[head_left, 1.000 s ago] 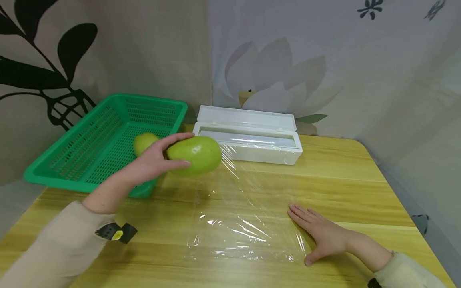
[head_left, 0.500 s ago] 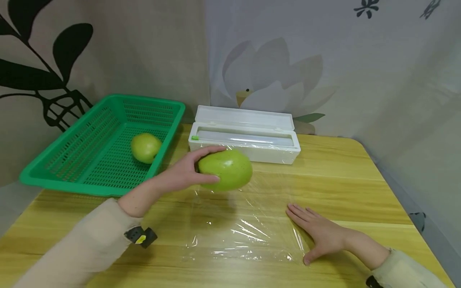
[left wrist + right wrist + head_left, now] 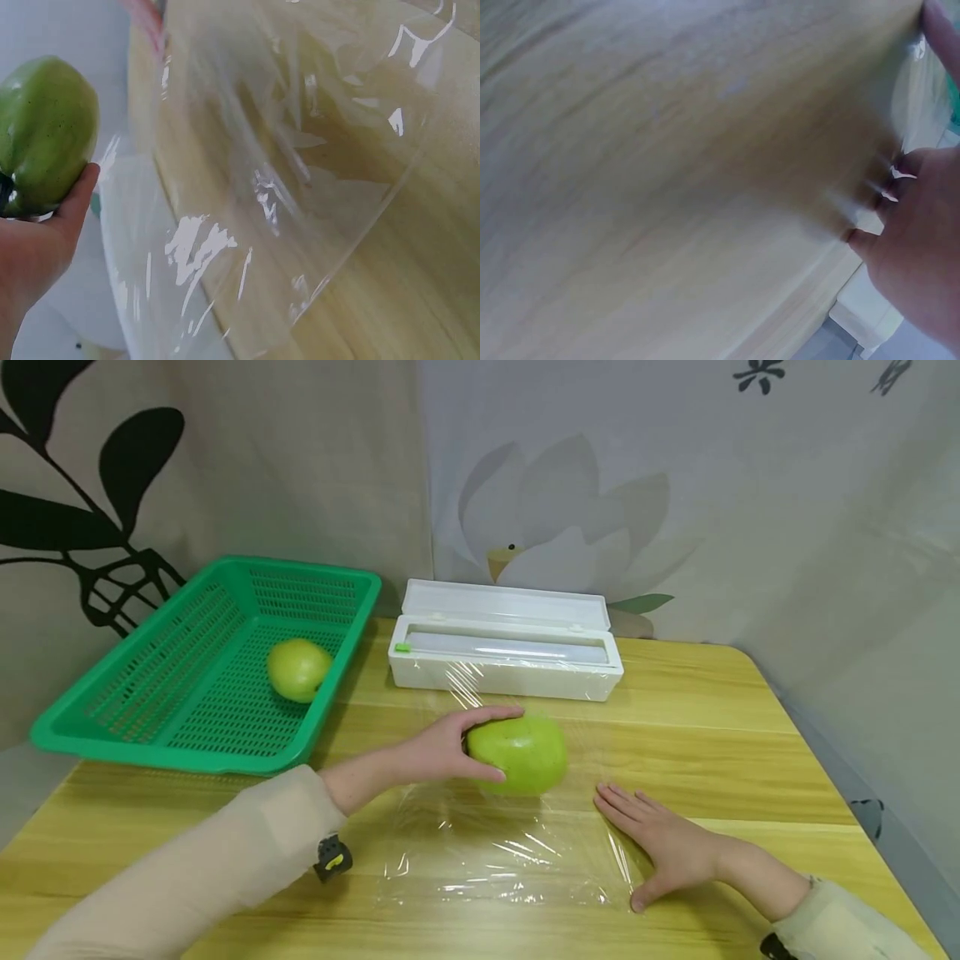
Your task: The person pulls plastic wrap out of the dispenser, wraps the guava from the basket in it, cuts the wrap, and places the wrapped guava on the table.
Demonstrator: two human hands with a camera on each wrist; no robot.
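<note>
Hiding one end of the fruit (image 3: 531, 756), the left hand (image 3: 450, 749) grips it between thumb and fingers, over the film (image 3: 502, 864); whether fruit and film touch cannot be told. The film's edges are hard to make out — white glints mark them in places. The right hand (image 3: 667, 847) lies with straight fingers, thumb apart, at the film's right edge; the right wrist view cuts it off. Rounded and smooth, the fruit is yellow-green with a glossy highlight and tiny dark specks.
</note>
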